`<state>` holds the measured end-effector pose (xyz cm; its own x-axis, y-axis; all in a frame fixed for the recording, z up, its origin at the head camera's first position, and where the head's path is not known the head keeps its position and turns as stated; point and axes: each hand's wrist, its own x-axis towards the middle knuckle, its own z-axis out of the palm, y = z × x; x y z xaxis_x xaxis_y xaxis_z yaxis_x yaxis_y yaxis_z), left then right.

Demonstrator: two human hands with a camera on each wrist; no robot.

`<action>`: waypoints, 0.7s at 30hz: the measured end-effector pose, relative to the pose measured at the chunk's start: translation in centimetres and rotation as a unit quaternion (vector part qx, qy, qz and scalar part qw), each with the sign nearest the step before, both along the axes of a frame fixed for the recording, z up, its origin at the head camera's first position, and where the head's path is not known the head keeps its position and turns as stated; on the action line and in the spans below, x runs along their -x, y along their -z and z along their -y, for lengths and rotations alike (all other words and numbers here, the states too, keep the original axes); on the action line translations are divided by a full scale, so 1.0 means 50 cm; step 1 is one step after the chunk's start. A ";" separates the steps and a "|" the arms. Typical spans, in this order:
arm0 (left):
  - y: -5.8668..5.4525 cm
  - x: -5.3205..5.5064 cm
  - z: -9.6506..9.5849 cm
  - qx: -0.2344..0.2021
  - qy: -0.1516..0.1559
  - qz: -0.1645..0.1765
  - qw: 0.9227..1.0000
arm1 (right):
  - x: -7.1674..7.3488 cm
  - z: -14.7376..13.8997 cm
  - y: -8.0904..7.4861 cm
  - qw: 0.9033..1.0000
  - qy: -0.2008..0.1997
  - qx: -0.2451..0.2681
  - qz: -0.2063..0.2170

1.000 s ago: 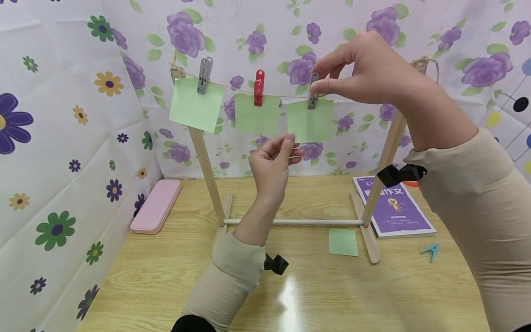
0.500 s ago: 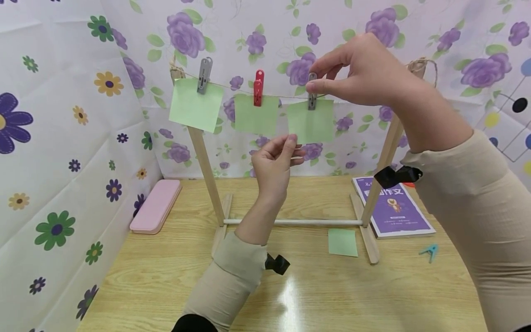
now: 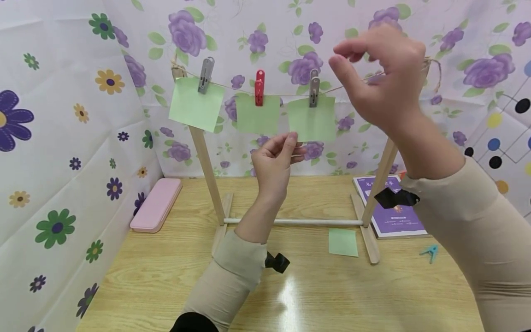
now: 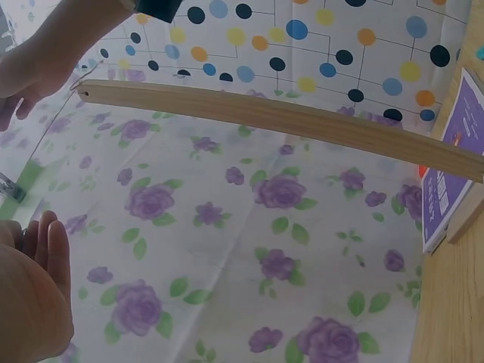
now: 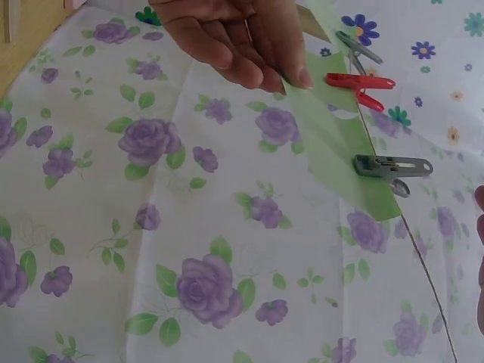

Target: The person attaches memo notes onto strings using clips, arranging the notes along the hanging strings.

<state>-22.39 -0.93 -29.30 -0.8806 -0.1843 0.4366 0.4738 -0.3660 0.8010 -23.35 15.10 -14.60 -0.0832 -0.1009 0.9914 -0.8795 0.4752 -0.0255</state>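
My left hand (image 3: 274, 166) pinches the lower left corner of a square green paper note (image 3: 319, 122) between thumb and fingers. A grey clothespin (image 3: 314, 90) clips that note's top edge to a thin twine line (image 5: 428, 283). To its right, my right hand (image 3: 386, 78) is off the clothespin, thumb and fingertips apart with nothing between them. Along the same line hang two more green notes, the middle note (image 3: 258, 120) under a red clothespin (image 3: 259, 90) and the left note (image 3: 195, 106) under another grey clothespin (image 3: 205, 76).
A wooden frame (image 3: 209, 175) with a white bottom bar (image 3: 319, 222) carries the line. On the table (image 3: 332, 295) lie a loose green note (image 3: 343, 242), a light-blue clothespin (image 3: 431, 251), a purple book (image 3: 398, 221) and a pink case (image 3: 156, 205). Flowered cloth hangs behind.
My right hand has let go of the grey clothespin and moved right, fingers spread apart. The clothespin stays on the line with the note. My left hand keeps its pinch on the corner.
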 end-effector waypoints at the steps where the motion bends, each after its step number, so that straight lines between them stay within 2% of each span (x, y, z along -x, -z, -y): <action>1: -0.001 0.000 -0.001 0.001 0.000 0.000 1.000 | -0.003 -0.001 0.008 1.000 -0.012 0.014 -0.005; 4: -0.003 0.001 -0.002 0.002 0.000 -0.002 1.000 | -0.011 -0.010 0.034 0.998 -0.039 0.039 -0.012; 12: -0.003 0.001 -0.002 -0.003 0.006 -0.011 1.000 | -0.028 -0.048 0.100 0.990 -0.078 0.115 0.016; 16: -0.002 0.002 -0.002 -0.007 0.010 -0.016 1.000 | -0.042 -0.061 0.130 0.987 -0.105 0.120 0.032; 21: -0.001 0.001 -0.002 -0.009 0.017 -0.015 1.000 | -0.054 -0.079 0.173 0.986 -0.127 0.097 0.048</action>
